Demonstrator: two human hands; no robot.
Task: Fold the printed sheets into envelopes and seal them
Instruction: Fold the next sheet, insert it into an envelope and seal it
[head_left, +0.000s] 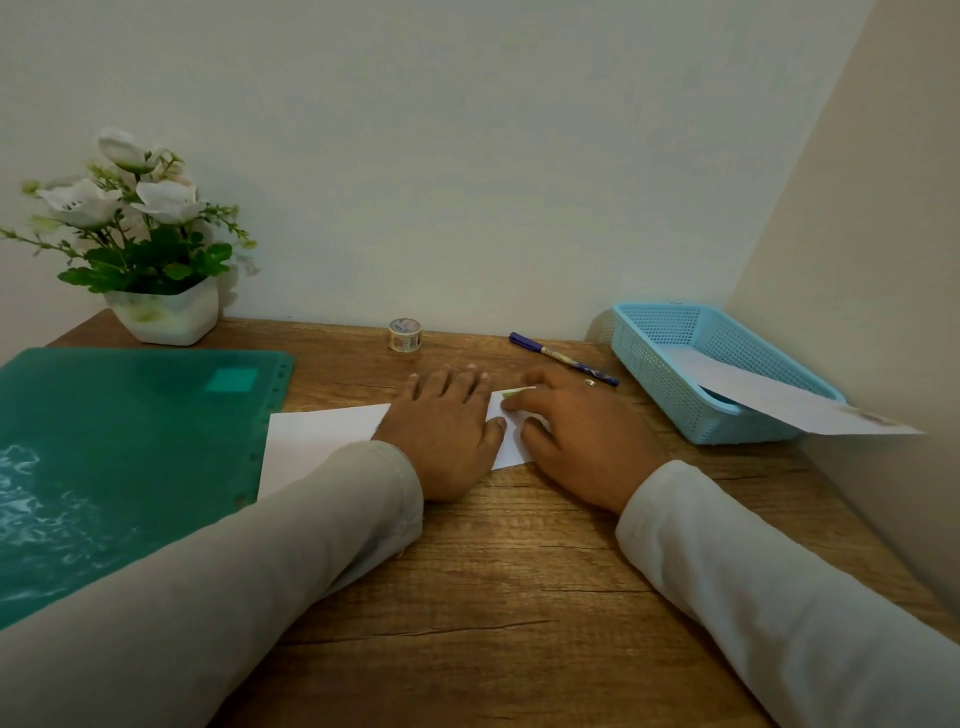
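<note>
1. My left hand (447, 431) lies flat with straight fingers, pressing the sheet (322, 436) onto the table (519, 571).
2. My right hand (576, 436) presses the sheet's right end, with nothing pinched.
3. Tape (405, 334) and a pen (561, 358) lie beyond the hands.
4. An envelope (779, 400) rests in the basket (675, 338).

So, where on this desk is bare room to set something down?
Free: the wood between the sleeves; the strip between flower pot and tape roll. Crowded: green folder left, sheet under left hand and right hand centre, blue basket and pen right.
</note>
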